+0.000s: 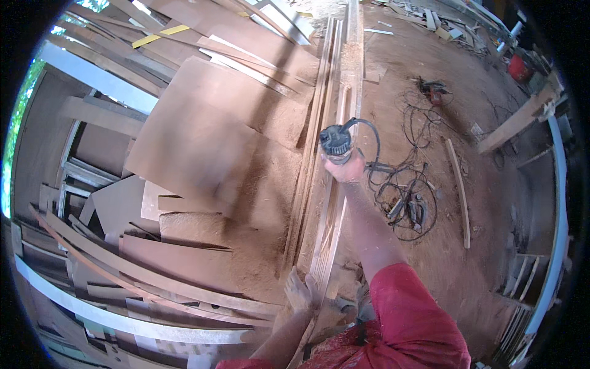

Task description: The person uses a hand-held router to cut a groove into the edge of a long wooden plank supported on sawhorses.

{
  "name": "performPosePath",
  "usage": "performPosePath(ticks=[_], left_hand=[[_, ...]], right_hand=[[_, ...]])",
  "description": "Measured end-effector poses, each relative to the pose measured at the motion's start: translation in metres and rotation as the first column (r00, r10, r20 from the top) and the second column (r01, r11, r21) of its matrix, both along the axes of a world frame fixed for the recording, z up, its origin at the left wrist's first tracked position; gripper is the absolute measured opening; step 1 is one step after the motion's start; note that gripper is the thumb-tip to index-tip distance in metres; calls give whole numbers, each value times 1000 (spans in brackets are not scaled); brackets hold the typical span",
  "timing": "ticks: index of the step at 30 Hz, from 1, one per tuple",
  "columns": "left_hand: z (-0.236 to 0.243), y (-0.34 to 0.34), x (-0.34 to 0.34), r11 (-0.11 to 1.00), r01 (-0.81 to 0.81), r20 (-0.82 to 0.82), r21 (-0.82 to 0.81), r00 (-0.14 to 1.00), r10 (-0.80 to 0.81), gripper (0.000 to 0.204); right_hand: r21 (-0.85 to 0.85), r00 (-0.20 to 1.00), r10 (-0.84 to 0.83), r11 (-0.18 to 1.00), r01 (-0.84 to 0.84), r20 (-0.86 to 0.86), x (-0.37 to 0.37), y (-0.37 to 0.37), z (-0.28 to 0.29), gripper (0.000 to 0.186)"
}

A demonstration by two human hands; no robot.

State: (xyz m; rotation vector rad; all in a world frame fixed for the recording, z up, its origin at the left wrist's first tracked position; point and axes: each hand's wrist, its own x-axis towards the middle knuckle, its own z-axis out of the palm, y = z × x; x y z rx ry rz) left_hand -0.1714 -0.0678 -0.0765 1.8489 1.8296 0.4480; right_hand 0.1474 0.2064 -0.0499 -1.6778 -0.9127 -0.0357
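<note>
Jutting beyond the right grip (346, 169) clamped around it, the corded power tool (335, 140) stands over timber (352, 67).

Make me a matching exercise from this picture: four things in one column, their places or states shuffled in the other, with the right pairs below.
Things
1. power tool with a dark top
2. left hand
3. yellow strip
4. loose wooden strip

Places or states
A. lying on the floor, to the right of the tangled cable
B. gripped by the right hand
C. near the upper left of the picture
D. low in the picture, beside or on the long boards

Right pairs: 1-B, 2-D, 3-C, 4-A
</note>
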Motion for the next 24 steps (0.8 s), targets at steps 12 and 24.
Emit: performPosePath(ticks=[12, 24], left_hand=[[15, 1, 8, 988, -82, 8, -130, 996, 84, 70], [7, -5, -1, 998, -41, -2, -57, 999, 41, 69]], right_hand=[[-98, 978, 112, 987, -131, -176, 78, 87, 3, 63], [-222, 966, 74, 966, -131, -246, 18, 42, 36, 72]])
